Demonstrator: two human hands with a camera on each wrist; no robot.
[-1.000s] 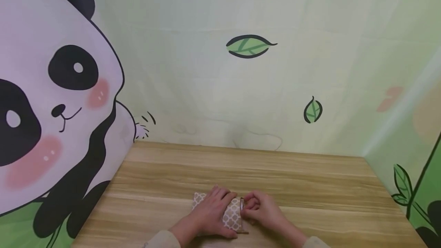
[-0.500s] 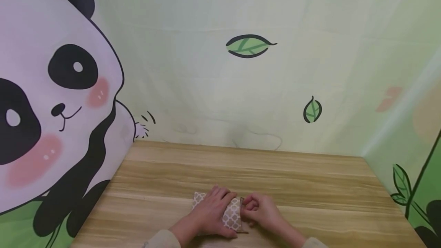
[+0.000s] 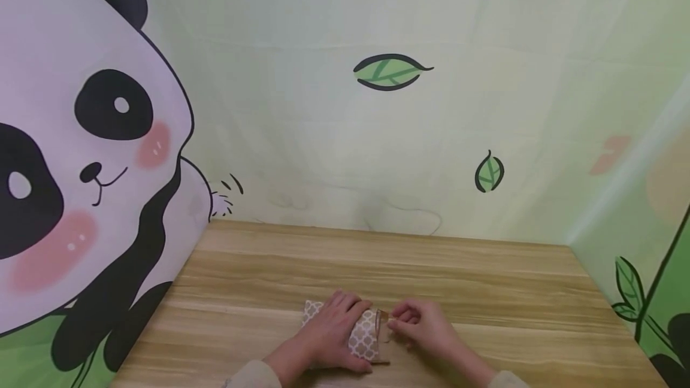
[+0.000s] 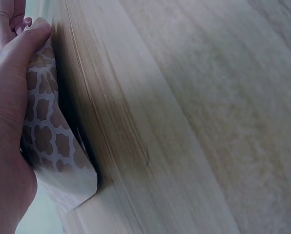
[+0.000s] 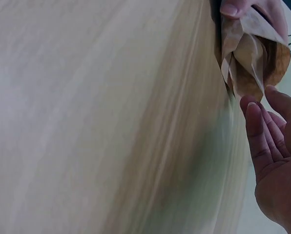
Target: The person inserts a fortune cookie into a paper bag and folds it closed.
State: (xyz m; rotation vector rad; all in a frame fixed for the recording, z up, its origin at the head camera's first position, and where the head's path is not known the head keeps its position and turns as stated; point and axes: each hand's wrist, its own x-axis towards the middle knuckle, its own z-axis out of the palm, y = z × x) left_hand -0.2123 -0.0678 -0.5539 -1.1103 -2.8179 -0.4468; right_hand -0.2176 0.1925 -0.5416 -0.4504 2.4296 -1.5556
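A paper bag (image 3: 364, 339) with a brown-and-white lattice print lies on its side on the wooden table, its mouth facing right. My left hand (image 3: 330, 331) grips it across the middle, thumb on the near side. At the mouth, my right hand (image 3: 423, 327) pinches the edge of a brown paper flap between thumb and fingertips. The right wrist view looks into the bag's mouth (image 5: 248, 58), showing folded, crumpled brown paper inside. In the left wrist view the printed side (image 4: 47, 139) shows beneath the left hand, with a folded corner toward the bottom.
The wood-grain table (image 3: 269, 262) extends to a back wall of pale green fabric (image 3: 302, 136) printed with leaves. A large panda print (image 3: 118, 196) covers the left side.
My right hand has shifted slightly to the right, drawing a brown paper flap out at the bag's mouth. The left hand and the bag have stayed nearly still.
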